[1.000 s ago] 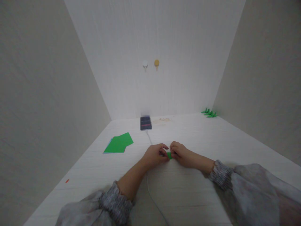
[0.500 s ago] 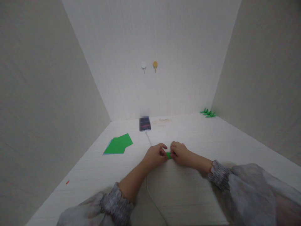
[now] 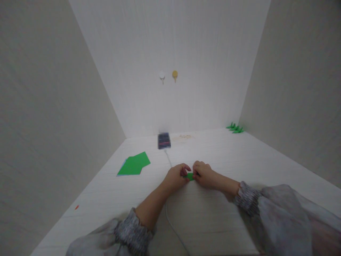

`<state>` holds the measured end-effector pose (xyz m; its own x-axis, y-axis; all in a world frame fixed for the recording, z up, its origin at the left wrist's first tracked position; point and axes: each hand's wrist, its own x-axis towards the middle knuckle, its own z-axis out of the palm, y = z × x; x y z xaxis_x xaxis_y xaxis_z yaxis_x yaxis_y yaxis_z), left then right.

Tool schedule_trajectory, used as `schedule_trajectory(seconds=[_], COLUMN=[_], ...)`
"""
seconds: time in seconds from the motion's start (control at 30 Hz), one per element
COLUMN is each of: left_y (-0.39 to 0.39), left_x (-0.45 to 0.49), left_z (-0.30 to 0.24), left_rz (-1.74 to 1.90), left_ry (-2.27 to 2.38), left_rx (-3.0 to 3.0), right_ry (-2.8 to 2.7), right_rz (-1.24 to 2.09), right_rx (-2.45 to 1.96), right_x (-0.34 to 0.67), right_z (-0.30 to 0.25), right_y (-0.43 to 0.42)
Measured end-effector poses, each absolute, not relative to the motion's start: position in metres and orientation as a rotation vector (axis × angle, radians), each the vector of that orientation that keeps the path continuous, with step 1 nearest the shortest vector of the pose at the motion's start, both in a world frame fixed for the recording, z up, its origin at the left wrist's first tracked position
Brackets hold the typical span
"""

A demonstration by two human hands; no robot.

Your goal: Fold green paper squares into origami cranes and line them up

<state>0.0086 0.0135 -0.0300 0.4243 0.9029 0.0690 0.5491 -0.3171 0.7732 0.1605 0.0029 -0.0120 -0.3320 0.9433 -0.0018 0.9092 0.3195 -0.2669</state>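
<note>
My left hand point(image 3: 176, 177) and my right hand point(image 3: 204, 174) meet at the middle of the white table point(image 3: 226, 160). Both pinch a small folded piece of green paper point(image 3: 190, 176) that shows between the fingertips. Most of the paper is hidden by the fingers. Both wrists rest low over the tabletop, and grey patterned sleeves cover my forearms.
A stack of green paper sheets point(image 3: 134, 164) lies to the left. A dark phone point(image 3: 163, 140) stands near the back wall, with a white cable point(image 3: 170, 217) running toward me. Several small green folded figures point(image 3: 234, 128) sit at the back right corner. Two hooks point(image 3: 168, 75) hang on the wall.
The hands stay together on the green paper with only small finger shifts. The view has drifted slightly.
</note>
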Motion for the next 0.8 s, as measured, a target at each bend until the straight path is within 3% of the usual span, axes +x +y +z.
schedule_trajectory(seconds=[0.8], left_y=[0.018], left_x=[0.011], left_z=[-0.039], left_rz=[0.714], left_ry=[1.29], left_rx=[1.933], right_ry=[-2.435], right_rz=[0.316], right_rx=[-1.693], right_x=[0.163], right_z=[-0.012], right_y=[0.005])
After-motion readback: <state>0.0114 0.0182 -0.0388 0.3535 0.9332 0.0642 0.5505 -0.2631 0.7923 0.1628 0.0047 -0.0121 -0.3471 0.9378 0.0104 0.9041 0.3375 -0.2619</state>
